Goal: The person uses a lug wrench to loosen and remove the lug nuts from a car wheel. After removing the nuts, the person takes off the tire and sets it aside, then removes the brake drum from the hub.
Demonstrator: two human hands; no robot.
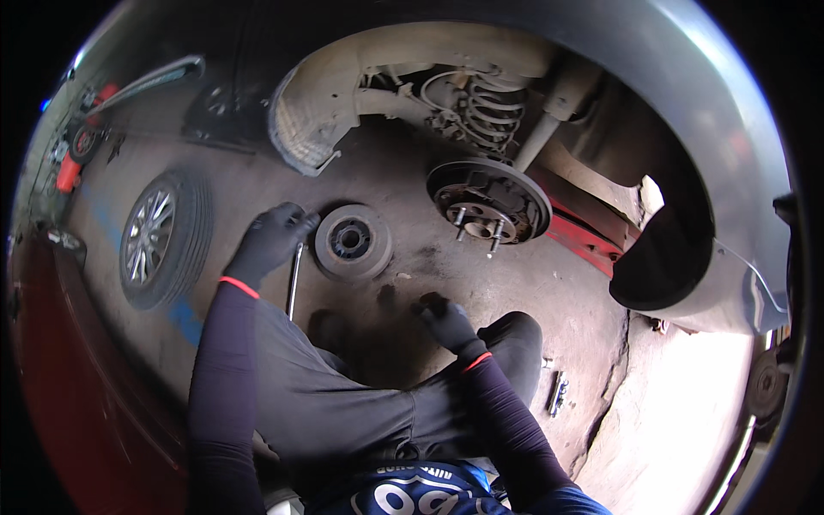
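Note:
My left hand (268, 243), in a dark glove with a red cuff, hovers just left of a round brake drum (376, 245) lying on the floor. Its fingers are curled together, and whatever they may hold is hidden. Directly below those fingers a slim metal bar (294, 283) runs toward my leg; whether the hand touches it I cannot tell. My right hand (448, 326), gloved alike, is in front of my bent knee with its fingers curled in, their contents not visible. Ahead of it, the bare wheel hub (481, 225) with protruding studs sits on its backing plate under the raised car.
A wheel with tyre (190, 236) stands at the left. Above the hub are a coil spring (493, 116) and the wheel arch. A red metal beam (579, 227) lies behind the hub. Small metal tools (559, 394) rest on the floor at my right, beside a crack.

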